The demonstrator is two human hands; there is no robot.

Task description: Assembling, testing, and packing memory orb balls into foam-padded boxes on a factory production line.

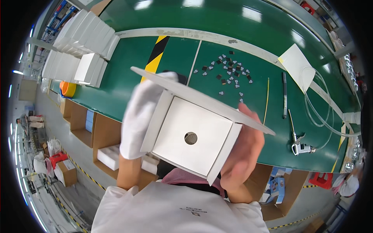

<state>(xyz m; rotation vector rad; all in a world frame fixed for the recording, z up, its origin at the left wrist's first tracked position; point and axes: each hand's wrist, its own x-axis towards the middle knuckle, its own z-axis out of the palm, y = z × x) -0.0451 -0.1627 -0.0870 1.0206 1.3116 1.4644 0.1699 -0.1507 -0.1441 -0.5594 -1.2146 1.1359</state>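
Note:
A white cardboard box (pixel 164 116) is held up in front of me, its lid flap (pixel 202 99) raised along the far side. Inside lies a flat white insert (pixel 190 159) with a round hole in its middle; whatever is under it stays hidden. My left hand (pixel 140 110), in a white glove, grips the box's left side. On the right side, my bare right hand (pixel 246 143) holds the box with its fingers behind the wall and flap.
Small black and grey pieces (pixel 233 70) lie scattered on the green table (pixel 128 58). White boxes (pixel 87 33) are stacked at the far left, near an orange tape roll (pixel 68 89). At right are an air gun (pixel 301 147), its clear hose (pixel 328 112) and a white sheet (pixel 297 66).

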